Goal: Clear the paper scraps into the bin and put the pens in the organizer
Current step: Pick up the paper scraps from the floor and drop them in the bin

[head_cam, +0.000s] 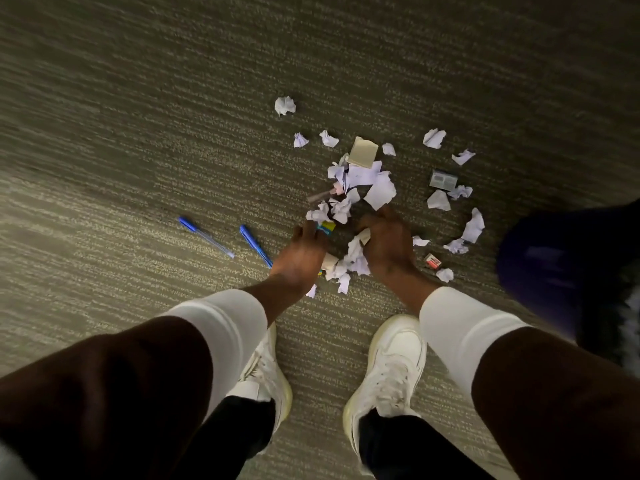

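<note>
The paper scraps lie on the carpet floor in front of the person's white shoes, and most of them are white or pale lilac pieces, torn and crumpled into small balls and flakes. The thick heap is in the middle, between and just beyond the two hands, and looser pieces are spread around it, with one crumpled ball lying apart at the far side. Among the scraps there is a beige square card, a small grey box to the right, and a small red and white packet near the right wrist. The left hand reaches down at the left edge of the heap; its fingers touch a yellow and blue piece, but I cannot tell if they are closed on it. The right hand is over the heap with its fingers curled down into the white scraps, seeming to be gathered around some of them. Two blue pens lie on the floor to the left of the left hand, almost parallel and slanted; the nearer pen has its lower end just beside the left wrist. A dark blue object, blurred, is at the right edge.
</note>
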Available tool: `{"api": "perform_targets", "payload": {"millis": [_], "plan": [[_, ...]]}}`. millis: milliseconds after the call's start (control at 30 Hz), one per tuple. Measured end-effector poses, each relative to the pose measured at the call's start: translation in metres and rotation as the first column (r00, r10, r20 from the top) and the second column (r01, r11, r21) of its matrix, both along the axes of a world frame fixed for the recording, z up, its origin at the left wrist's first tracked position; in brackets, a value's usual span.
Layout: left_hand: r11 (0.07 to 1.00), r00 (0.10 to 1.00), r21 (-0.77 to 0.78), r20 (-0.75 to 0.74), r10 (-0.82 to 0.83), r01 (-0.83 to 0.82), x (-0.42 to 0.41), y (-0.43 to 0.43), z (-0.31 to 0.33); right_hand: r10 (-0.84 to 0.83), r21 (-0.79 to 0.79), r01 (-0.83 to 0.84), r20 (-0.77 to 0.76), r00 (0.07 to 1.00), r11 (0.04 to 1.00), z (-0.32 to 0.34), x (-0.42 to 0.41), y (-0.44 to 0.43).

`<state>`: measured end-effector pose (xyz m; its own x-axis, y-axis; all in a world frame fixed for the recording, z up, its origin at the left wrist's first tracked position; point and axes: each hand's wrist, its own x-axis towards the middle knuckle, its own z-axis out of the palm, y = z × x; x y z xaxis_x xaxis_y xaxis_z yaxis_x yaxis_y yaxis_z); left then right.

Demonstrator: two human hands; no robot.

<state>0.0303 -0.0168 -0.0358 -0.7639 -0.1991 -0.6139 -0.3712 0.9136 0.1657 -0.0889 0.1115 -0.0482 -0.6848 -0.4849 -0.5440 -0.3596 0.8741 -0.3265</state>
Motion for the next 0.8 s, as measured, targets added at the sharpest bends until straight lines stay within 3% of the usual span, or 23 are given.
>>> {"api": "perform_targets", "payload": {"millis": [133,333,500,800], "plan": [[0.973,0.975,0.094,-0.05,0.217,-0.212,-0.004,0.012,0.035,-0.283,-0.087,0.281,-0.011,0.959,0.956,0.036,0.0,0.012],[0.849,0.859,0.216,-0.07,0.507,-0.483,-0.024,0.041,0.119,-0.527,-0.12,0.527,0.033,0.849,0.841,0.12,0.012,0.05],[0.821,0.847,0.342,-0.115,0.519,-0.457,-0.048,0.079,0.192,-0.578,-0.189,0.594,0.136,0.805,0.782,0.203,0.024,0.094],[0.748,0.824,0.526,-0.144,0.547,-0.404,-0.091,0.169,0.281,-0.719,-0.331,0.693,0.059,0.693,0.641,0.305,0.004,0.181]]}}
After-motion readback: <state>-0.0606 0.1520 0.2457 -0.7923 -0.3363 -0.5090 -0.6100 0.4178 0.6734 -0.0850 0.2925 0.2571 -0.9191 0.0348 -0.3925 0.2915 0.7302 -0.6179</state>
